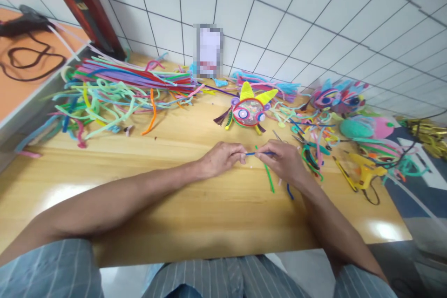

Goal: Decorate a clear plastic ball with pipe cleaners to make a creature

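Note:
A short blue pipe cleaner is stretched level between my two hands, above the middle of the wooden table. My left hand pinches its left end. Closed around the other end is my right hand, with some blue showing along its fingers. A green pipe cleaner lies on the wood just under and left of my right hand. Close to my right wrist lies another bit of blue pipe cleaner. Beyond both hands stands a round craft figure with yellow ears, big eyes and tassels.
Bundled pipe cleaners and a loose tangle spread over the back left. Pliers, a yellow glue gun and a yellow craft knife lie at the right. A phone leans on the tiled wall.

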The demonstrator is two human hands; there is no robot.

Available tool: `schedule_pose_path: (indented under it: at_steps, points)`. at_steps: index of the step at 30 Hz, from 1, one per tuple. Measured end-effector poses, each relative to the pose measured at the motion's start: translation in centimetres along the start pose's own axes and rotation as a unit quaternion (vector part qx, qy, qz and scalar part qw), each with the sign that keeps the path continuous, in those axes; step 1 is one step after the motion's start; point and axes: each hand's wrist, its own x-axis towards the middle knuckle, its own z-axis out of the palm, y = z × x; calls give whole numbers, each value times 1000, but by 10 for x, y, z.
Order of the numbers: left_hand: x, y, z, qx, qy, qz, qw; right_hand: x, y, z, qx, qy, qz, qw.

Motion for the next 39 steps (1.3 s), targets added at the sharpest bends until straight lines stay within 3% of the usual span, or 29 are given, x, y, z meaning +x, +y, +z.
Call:
schedule_pose_path:
  at_steps: [8,14,21,27,31,39]
  points:
    - [-2,7,-6,-20,28,-22,999,1,-3,-8,7,23,16,1000]
    - [-2,5,-7,-5,13,-38,999,-1,0,0,37,15,32,999]
    - [-3,8,-5,-61,0,-2,998,-1,4,-4,99,34,55,993]
    - [-4,12,1,-20,97,20,995,-1,-2,3,93,53,13,994]
    - [-6,12,2,-14,76,48,996,-1,-1,6,81,66,-18,994]
    - [-6,18,3,14,90,48,995,1,0,3,75,47,-32,996]
